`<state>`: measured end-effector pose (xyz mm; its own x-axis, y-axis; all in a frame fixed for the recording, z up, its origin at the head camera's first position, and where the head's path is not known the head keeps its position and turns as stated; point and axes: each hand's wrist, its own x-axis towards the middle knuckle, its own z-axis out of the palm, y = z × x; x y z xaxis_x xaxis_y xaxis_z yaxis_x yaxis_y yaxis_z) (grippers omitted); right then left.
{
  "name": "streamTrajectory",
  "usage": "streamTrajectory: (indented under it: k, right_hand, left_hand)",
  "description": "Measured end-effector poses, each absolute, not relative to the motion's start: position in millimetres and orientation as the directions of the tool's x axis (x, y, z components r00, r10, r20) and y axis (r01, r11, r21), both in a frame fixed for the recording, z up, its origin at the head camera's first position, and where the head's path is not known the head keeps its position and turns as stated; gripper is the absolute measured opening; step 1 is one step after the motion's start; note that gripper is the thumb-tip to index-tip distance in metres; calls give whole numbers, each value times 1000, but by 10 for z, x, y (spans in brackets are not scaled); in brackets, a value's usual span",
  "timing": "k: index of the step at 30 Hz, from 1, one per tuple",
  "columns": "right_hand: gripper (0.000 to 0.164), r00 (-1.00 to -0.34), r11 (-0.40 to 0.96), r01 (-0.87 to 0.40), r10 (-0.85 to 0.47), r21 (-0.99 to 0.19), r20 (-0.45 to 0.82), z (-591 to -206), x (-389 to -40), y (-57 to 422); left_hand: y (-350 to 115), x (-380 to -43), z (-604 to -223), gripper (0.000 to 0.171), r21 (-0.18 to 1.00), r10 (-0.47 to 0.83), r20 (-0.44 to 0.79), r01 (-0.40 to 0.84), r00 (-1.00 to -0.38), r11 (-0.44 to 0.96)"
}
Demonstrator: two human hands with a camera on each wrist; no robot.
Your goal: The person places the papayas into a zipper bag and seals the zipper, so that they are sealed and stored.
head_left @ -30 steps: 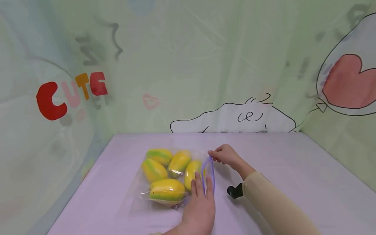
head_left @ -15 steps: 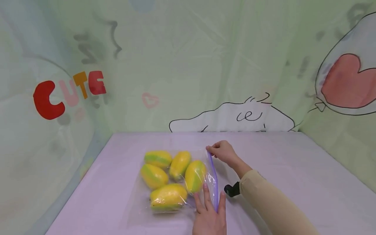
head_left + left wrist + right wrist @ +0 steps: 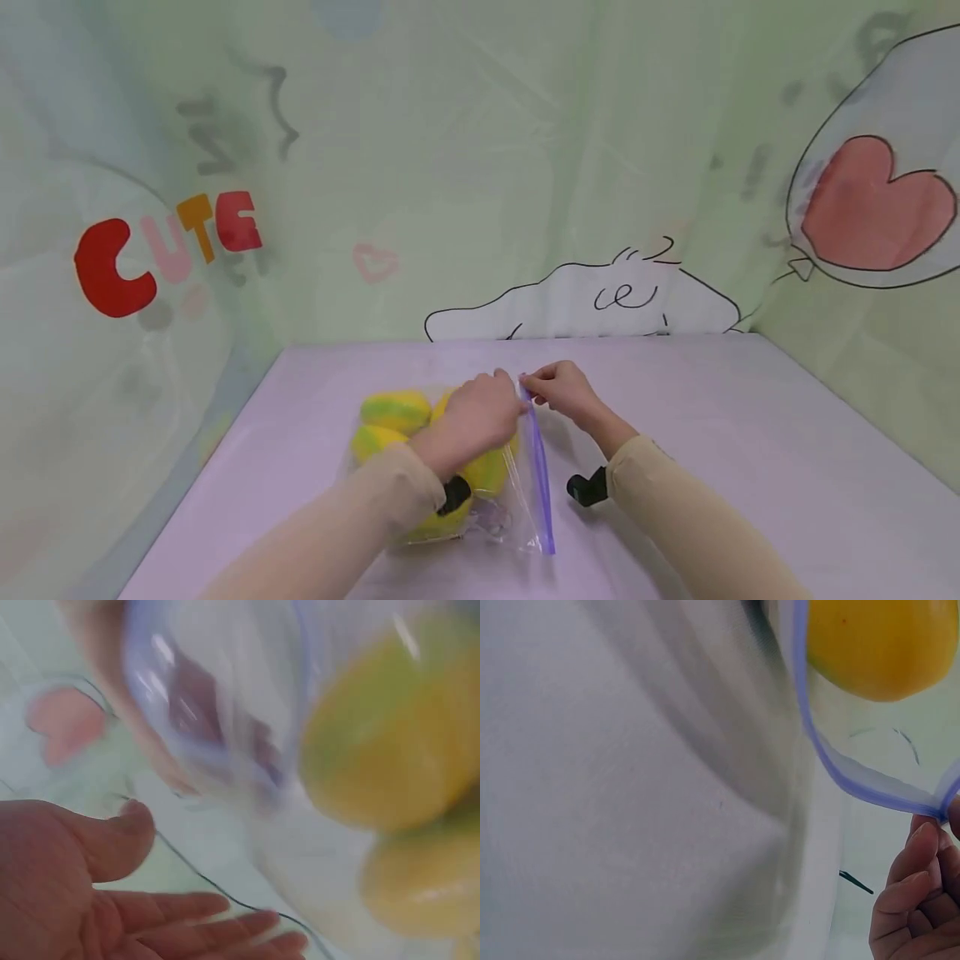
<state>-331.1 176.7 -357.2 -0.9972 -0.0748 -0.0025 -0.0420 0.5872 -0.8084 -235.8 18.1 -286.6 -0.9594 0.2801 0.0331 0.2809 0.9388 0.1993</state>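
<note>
A clear zip bag [image 3: 491,518] with a purple zip strip [image 3: 540,475] lies on the table, holding several yellow-green mangoes [image 3: 396,411]. My right hand [image 3: 567,393] pinches the far corner of the zip strip; the right wrist view shows the strip [image 3: 877,796] bowed, with its end between thumb and fingers. My left hand [image 3: 478,410] is over the bag's far side, close to that same corner, and covers part of the fruit. In the left wrist view the left hand [image 3: 97,892] has its fingers and thumb spread apart, gripping nothing, beside the blurred bag.
The lilac table [image 3: 675,417] stretches out to both sides and behind the bag. Around it hangs a pale printed curtain [image 3: 450,167]. A black wrist camera [image 3: 588,488] sticks out from the right sleeve, and another [image 3: 453,495] from the left one.
My left hand has moved from the bag's near edge, where it pressed flat, up to the far corner by the right hand. The zip strip went from gaping to lying nearly straight.
</note>
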Motion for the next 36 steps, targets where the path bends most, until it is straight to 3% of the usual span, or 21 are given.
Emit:
streamTrajectory:
  k: [4, 10, 15, 22, 28, 36]
  right_hand:
    - [32, -998, 583, 4, -54, -812, -44, -3551, -3280, 1767]
    - [29, -996, 564, -16, -81, -825, -37, -3547, -3226, 1728]
    - [26, -995, 547, -54, -98, -835, 0, -3536, -3213, 1727]
    - [25, -993, 534, -75, -114, -842, 16, -3514, -3196, 1779]
    - [28, -991, 527, -91, -133, -845, 23, -3465, -3188, 1796]
    - [32, -991, 541, -119, -122, -832, 63, -3412, -3193, 1789]
  left_hand:
    - [115, -2903, -2885, 31, 279, 298, -20, 281, -954, 918]
    - [-15, -3322, -2999, 37, 426, 391, -121, 308, -913, 851]
    - [-85, -3425, -3038, 27, 556, 497, -136, 349, -857, 754]
    - [-90, -3519, -3107, 12, 674, 523, -111, 323, -845, 665]
    - [-100, -3527, -3098, 18, 740, 527, -119, 279, -841, 612]
    - [-35, -3498, -3045, 19, 742, 501, -116, 261, -857, 617]
